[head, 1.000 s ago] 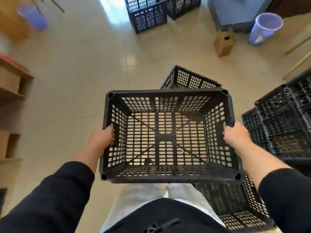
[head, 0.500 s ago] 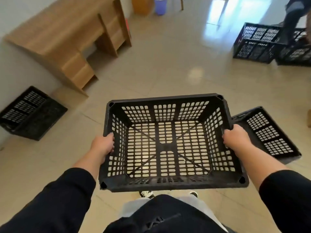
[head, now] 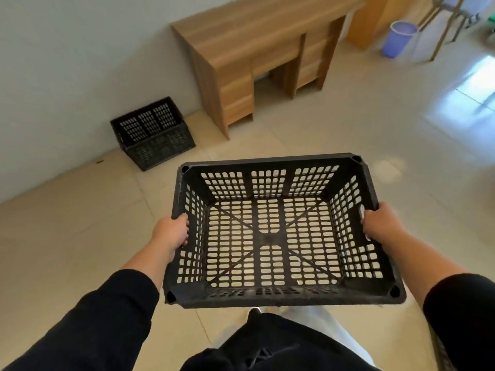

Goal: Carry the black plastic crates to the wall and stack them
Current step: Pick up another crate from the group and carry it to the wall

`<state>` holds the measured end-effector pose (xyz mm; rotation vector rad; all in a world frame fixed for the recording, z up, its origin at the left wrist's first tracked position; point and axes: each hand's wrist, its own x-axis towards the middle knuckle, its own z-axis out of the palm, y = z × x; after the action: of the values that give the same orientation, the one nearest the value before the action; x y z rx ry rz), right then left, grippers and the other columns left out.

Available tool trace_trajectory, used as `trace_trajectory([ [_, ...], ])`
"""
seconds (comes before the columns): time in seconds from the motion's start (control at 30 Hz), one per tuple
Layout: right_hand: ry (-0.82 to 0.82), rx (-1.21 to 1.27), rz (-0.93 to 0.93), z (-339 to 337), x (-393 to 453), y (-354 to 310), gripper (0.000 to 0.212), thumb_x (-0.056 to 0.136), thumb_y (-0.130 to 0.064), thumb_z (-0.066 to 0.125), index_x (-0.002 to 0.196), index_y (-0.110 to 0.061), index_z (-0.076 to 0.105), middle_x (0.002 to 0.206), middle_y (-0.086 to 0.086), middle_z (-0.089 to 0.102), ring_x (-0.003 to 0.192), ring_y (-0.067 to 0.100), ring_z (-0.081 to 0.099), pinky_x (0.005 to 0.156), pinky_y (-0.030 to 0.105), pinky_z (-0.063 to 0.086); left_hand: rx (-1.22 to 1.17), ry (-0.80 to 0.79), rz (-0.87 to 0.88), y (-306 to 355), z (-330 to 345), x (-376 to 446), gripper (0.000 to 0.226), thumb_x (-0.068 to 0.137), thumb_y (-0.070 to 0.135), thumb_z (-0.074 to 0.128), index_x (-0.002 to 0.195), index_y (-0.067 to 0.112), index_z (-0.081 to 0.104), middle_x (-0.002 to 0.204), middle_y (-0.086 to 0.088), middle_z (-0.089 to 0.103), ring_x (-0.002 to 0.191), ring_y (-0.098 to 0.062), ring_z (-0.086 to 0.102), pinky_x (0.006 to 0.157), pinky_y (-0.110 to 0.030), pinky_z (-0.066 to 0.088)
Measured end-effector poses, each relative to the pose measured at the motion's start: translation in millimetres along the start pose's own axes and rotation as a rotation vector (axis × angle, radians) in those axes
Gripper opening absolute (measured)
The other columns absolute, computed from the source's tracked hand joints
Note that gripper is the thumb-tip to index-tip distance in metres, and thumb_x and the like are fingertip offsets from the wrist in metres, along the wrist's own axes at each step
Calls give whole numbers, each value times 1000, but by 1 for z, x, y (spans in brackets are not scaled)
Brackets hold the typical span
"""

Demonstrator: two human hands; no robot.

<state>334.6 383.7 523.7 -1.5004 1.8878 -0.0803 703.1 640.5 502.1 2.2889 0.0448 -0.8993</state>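
I hold an empty black plastic crate (head: 270,298) level in front of my waist, its perforated floor showing the tiles below. My left hand (head: 171,232) grips its left short side and my right hand (head: 381,224) grips the handle slot on its right short side. A second black crate (head: 158,141) stands upright on the floor against the white wall (head: 80,62), ahead and to the left, well apart from the carried crate.
A wooden desk (head: 257,46) stands against the wall just right of the floor crate. A purple bin (head: 399,38) and wooden chair legs (head: 442,30) are at the far right. Beige tiled floor (head: 80,231) lies between me and the wall.
My view has swung left: the crates on the right dropped out of sight, and the wall, desk and floor crate now sit ahead and closer. Both hands keep the same grip.
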Motion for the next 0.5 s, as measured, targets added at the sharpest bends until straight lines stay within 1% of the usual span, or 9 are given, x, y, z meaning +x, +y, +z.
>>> trace_trajectory([
  [0.13, -27, -84, -107, 39, 42, -76, 36, 101, -23, 51, 133, -8, 54, 108, 18, 64, 94, 38, 66, 88, 56, 58, -64, 62, -88, 10, -28, 36, 34, 106, 39, 54, 99, 10, 71, 80, -9, 67, 70, -24, 62, 67, -37, 54],
  [0.27, -80, -145, -197, 76, 84, -157, 34, 100, -21, 50, 130, -6, 56, 107, 19, 67, 94, 39, 67, 85, 55, 60, -129, 119, -154, 30, -49, 75, 35, 106, 38, 54, 101, 8, 72, 80, -8, 66, 70, -24, 61, 66, -37, 53],
  [0.4, -160, -196, -260, 104, 107, -241, 34, 101, -23, 50, 130, -8, 55, 103, 17, 66, 89, 37, 67, 82, 53, 61, -177, 217, -189, 55, -71, 102, 36, 107, 38, 51, 103, 8, 70, 80, -8, 66, 71, -24, 61, 67, -38, 52],
  [0.5, -201, -229, -322, 127, 120, -301, 37, 102, -26, 49, 134, -8, 53, 107, 17, 65, 91, 37, 67, 84, 54, 60, -244, 258, -218, 72, -90, 126, 35, 108, 37, 51, 104, 7, 69, 81, -8, 64, 70, -23, 59, 63, -35, 48],
])
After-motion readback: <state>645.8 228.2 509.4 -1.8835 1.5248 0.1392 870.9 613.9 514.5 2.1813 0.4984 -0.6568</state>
